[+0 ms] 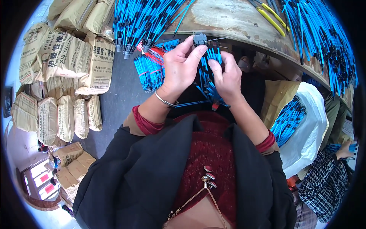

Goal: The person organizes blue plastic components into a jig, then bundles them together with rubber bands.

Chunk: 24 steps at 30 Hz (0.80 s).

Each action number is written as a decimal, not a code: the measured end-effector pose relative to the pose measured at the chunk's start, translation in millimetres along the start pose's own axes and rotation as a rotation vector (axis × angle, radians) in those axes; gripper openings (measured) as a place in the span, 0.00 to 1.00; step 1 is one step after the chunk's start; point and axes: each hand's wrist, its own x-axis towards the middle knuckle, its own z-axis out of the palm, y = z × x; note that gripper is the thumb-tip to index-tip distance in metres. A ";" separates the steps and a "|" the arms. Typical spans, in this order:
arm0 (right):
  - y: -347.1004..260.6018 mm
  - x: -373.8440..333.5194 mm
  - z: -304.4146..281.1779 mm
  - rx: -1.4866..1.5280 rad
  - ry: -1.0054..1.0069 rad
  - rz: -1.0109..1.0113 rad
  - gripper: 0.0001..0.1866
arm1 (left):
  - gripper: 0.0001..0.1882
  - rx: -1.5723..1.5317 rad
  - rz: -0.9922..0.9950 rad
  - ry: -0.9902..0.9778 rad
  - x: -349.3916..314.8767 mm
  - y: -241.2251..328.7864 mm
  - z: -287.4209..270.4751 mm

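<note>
My left hand [180, 68] pinches a grey ribbed plastic fitting [199, 38] between thumb and fingers. Just below it, my right hand [228, 74] is closed on a bundle of thin blue rods with black sleeves [212, 57]. The bundle's upper ends come close to the fitting; whether they sit in it I cannot tell. Thin dark rods stick out sideways from beside the fitting. More blue rods [207, 89] hang down toward my lap. Left of my left hand lie banded bundles of short blue rods [148, 72] and some red strands [155, 54].
A worn wooden tabletop [225, 17] bears yellow-handled pliers [271, 21] and a heap of blue rods [324, 42]. Rods with grey ends [143, 21] lie at upper left. Brown paper sacks [65, 57] stack at left. A white sack [310, 114] holds rods. A person's hand [345, 150] grips rods at right.
</note>
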 end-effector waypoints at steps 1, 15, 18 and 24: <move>1.1 -1.3 -0.2 -0.035 0.039 -0.079 0.11 | 0.13 0.003 0.006 0.001 -1.3 -0.5 -2.0; 2.1 28.0 -12.6 -0.060 -0.384 -0.078 0.09 | 0.15 -0.038 0.073 -0.103 1.6 -5.9 -35.9; 4.5 26.2 -4.7 -0.080 -0.368 -0.054 0.09 | 0.15 0.141 -0.105 -0.299 14.2 2.2 -51.0; -5.0 10.1 11.4 -0.061 -0.223 -0.033 0.10 | 0.15 0.119 -0.281 -0.258 12.9 13.5 -48.1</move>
